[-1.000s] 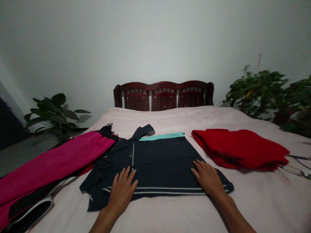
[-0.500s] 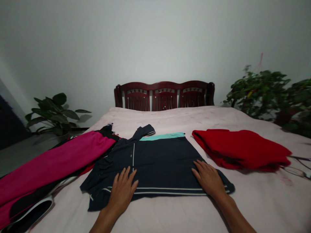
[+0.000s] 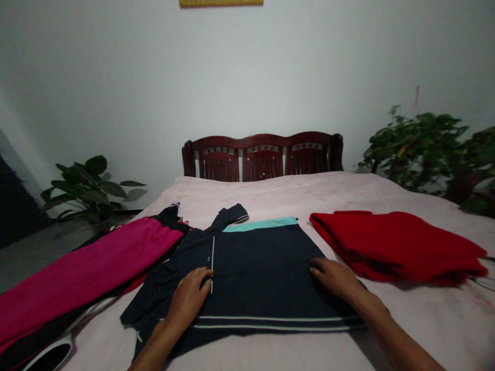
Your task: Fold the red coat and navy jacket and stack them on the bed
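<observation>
A dark navy short-sleeved shirt lies spread on the bed in front of me, with white piping along its near edge and a turquoise band at its far side. My left hand rests on the shirt beside a short white stripe, its fingers bent and the thumb apart from them. On the right part of the shirt lies my right hand, fingers curved downward, with a small gap at the thumb. No fabric is visibly bunched in either hand.
A folded red garment lies to the right, with eyeglasses partly visible beside it. Magenta and black clothes are piled at left. Beyond the pink bedsheet stands a dark wooden headboard. Plants flank the bed.
Both hands have gone from flat, spread fingers to more bent ones on the shirt. The left hand has shifted slightly left and down. My view has tilted up a little.
</observation>
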Demonstrator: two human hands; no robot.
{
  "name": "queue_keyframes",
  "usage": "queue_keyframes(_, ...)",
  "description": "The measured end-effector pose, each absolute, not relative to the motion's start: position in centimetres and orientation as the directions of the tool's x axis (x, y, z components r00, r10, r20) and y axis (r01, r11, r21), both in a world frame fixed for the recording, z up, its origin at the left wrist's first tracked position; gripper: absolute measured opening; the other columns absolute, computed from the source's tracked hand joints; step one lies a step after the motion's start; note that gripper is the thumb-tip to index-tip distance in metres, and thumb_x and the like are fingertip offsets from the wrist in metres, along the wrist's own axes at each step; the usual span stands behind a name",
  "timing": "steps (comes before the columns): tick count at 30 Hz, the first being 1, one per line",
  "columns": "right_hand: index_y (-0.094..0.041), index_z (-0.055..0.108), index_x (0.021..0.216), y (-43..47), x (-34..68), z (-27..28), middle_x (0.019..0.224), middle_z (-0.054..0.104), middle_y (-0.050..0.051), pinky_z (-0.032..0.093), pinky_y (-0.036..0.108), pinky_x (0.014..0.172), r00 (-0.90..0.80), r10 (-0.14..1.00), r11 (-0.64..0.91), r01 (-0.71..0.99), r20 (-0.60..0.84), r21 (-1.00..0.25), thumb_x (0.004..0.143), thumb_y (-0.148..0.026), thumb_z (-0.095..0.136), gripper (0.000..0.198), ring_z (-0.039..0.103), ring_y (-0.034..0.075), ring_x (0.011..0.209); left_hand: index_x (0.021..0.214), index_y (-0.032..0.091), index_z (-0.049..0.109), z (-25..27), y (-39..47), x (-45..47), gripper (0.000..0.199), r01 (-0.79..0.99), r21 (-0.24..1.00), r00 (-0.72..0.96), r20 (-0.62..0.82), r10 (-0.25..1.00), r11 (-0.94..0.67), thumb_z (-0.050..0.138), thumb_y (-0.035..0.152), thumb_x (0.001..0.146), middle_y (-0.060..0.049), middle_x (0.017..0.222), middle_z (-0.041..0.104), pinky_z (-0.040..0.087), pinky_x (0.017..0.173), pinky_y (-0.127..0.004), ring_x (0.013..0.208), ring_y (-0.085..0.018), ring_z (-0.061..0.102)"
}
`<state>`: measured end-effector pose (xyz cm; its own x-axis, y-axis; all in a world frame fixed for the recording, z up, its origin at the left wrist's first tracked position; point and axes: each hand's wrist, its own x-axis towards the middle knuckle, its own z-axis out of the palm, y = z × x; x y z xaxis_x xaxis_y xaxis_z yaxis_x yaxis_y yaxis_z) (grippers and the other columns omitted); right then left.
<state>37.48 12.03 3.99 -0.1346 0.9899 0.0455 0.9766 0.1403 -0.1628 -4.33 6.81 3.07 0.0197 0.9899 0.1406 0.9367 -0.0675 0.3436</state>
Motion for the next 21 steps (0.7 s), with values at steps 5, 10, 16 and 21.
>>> queue_keyframes(5,-0.014,0.056,0.134,18.4,33.9,6.0,0.135,0.059,0.015,0.043,0.037,0.101,-0.271,0.954,0.292,0.935,0.127,-0.201,0.088,-0.027,0.045,0.049,0.057,0.027,0.122,0.125,0.017,0.063,5.3,14.8,-7.5,0.04,0.932,0.363,-0.085,0.205,0.975,0.005,0.045,0.017,0.089,-0.008,0.138,0.059,0.036,0.111,-0.03,0.13,-0.02,0.052)
queue_keyframes(10,-0.014,0.047,0.142,24.7,29.0,5.0,0.148,0.046,0.016,0.031,0.038,0.112,-0.381,0.908,0.408,0.899,0.174,-0.161,0.085,-0.024,0.053,0.059,0.043,0.028,0.136,0.127,0.016,0.06,6.1,21.0,-9.9,0.042,0.938,0.332,-0.157,0.167,0.973,0.095,0.052,0.019,0.087,-0.011,0.134,0.062,0.039,0.104,-0.03,0.126,-0.023,0.055)
queue_keyframes(16,-0.015,0.042,0.146,30.4,25.3,3.7,0.153,0.04,0.017,0.022,0.043,0.116,-0.425,0.892,0.443,0.89,0.154,-0.108,0.08,-0.026,0.061,0.069,0.033,0.031,0.142,0.122,0.016,0.061,6.7,24.3,-11.8,0.052,0.927,0.284,-0.271,0.052,0.961,0.246,0.066,0.043,0.078,-0.018,0.134,0.06,0.044,0.094,-0.04,0.124,-0.036,0.055)
queue_keyframes(21,-0.019,0.047,0.143,33.3,23.8,4.3,0.144,0.05,0.017,0.023,0.049,0.114,-0.42,0.904,0.426,0.901,0.077,-0.086,0.067,-0.029,0.072,0.081,0.038,0.035,0.138,0.113,0.015,0.066,7.4,26.0,-12.5,0.065,0.891,0.307,-0.334,-0.056,0.941,0.335,0.08,0.047,0.059,-0.021,0.128,0.064,0.047,0.089,-0.044,0.119,-0.043,0.058)
